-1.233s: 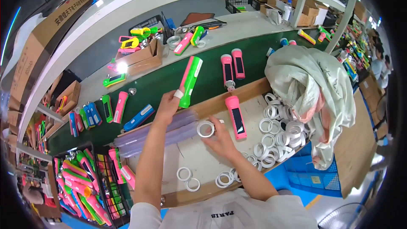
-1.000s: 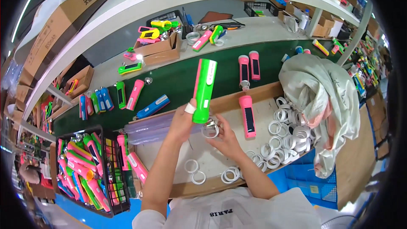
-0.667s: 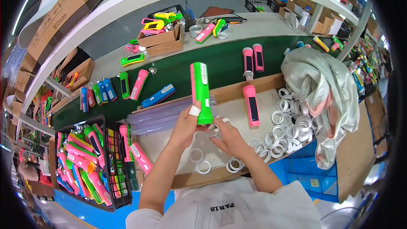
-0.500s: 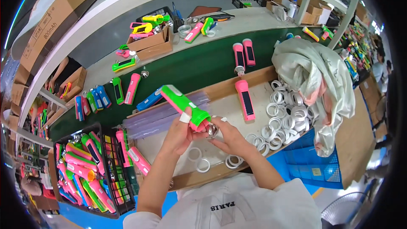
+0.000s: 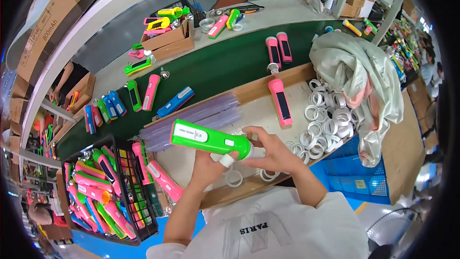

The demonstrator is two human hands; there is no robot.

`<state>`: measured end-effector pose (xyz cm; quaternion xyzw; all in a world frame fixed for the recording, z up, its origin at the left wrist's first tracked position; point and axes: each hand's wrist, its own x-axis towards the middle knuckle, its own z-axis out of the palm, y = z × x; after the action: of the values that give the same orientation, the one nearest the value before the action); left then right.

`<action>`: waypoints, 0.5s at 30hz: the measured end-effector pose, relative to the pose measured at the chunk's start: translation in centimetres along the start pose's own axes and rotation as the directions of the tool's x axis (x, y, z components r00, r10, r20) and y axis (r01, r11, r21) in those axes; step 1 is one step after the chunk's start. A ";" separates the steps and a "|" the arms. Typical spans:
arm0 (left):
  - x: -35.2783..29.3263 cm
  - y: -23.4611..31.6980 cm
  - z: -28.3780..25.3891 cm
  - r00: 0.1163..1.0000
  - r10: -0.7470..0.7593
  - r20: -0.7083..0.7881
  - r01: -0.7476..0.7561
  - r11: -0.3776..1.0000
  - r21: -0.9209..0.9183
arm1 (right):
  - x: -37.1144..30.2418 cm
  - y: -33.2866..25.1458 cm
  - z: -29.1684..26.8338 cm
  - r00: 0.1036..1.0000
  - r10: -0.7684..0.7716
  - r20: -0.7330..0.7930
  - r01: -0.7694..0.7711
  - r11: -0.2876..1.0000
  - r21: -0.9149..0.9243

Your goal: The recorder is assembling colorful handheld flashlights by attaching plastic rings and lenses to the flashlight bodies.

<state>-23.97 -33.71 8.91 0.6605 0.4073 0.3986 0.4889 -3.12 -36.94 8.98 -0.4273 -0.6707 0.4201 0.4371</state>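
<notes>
A green and pink flashlight (image 5: 211, 139) lies tilted across my two hands, its body pointing to the upper left. My left hand (image 5: 209, 165) is closed round it from below, with white tape on one finger. At the wide head end, the fingers of my right hand (image 5: 272, 152) close on the flashlight's rim. Something pale shows between those fingers; whether it is tape or a ring cannot be made out. The reflector is hidden from view. Below the hands, a white ring (image 5: 226, 178) lies in the cardboard tray (image 5: 258, 97).
Many white rings (image 5: 330, 127) lie in the tray's right part, beside a pale cloth sack (image 5: 357, 72). A pink flashlight (image 5: 281, 103) rests there too. Left stands a black crate (image 5: 127, 182) of flashlights. More flashlights stand on the green belt (image 5: 215, 69), near a blue flashlight (image 5: 176, 101).
The flashlight has turned: its open end with the silver reflector showed before, and now its green side faces up. My right hand has moved onto the head end.
</notes>
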 end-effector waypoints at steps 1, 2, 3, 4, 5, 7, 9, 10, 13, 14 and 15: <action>-0.1 0.1 0.1 1.000 -0.002 0.003 0.002 1.000 -0.003 | -0.1 -0.1 0.1 1.000 0.004 -0.002 -0.004 1.000 -0.001; -0.2 0.2 0.1 0.999 -0.044 0.020 0.047 0.979 -0.200 | -0.4 -0.2 0.3 0.998 -0.004 -0.057 0.013 0.989 0.146; -0.3 0.3 0.2 0.996 -0.082 0.046 0.093 0.917 -0.388 | -0.6 -0.2 0.5 0.993 -0.005 -0.115 0.038 0.957 0.288; -0.4 0.5 0.5 0.993 -0.095 0.072 0.118 0.870 -0.479 | -0.7 0.0 1.2 0.993 -0.002 -0.120 0.036 0.957 0.287; -0.4 0.4 1.1 0.992 -0.095 0.078 0.121 0.869 -0.480 | -0.5 0.5 2.2 0.973 -0.137 -0.187 0.169 0.971 0.168; -0.7 -0.1 2.9 0.992 -0.126 0.022 0.122 0.875 -0.468 | 0.1 0.4 4.1 0.896 -0.287 -0.340 0.327 0.943 0.066; -1.5 -0.8 3.4 0.971 -0.225 0.086 0.238 0.841 -0.486 | 0.0 1.0 3.3 0.904 -0.260 -0.339 0.316 0.941 0.121; -1.6 -1.5 2.9 0.959 -0.216 0.185 0.280 0.832 -0.479 | 0.1 1.0 2.7 0.915 -0.234 -0.329 0.303 0.937 0.175; -1.3 -0.2 -1.9 0.921 -0.006 0.390 0.328 0.552 -0.767 | -0.3 -0.1 1.4 0.949 -0.097 -0.301 0.186 0.941 0.283; -1.5 0.9 -3.2 0.923 -0.145 0.356 0.371 0.584 -0.722 | -0.2 -0.2 0.8 0.960 -0.062 -0.274 0.153 0.932 0.328; -1.9 1.0 -4.9 0.886 -0.161 0.436 0.423 0.669 -0.611 | -0.2 -0.4 0.5 0.959 -0.059 -0.276 0.151 0.932 0.328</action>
<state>-28.98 -34.15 10.65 0.4136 0.2386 0.3137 0.8207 -3.61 -37.35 9.19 -0.3587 -0.5449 0.4472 0.6119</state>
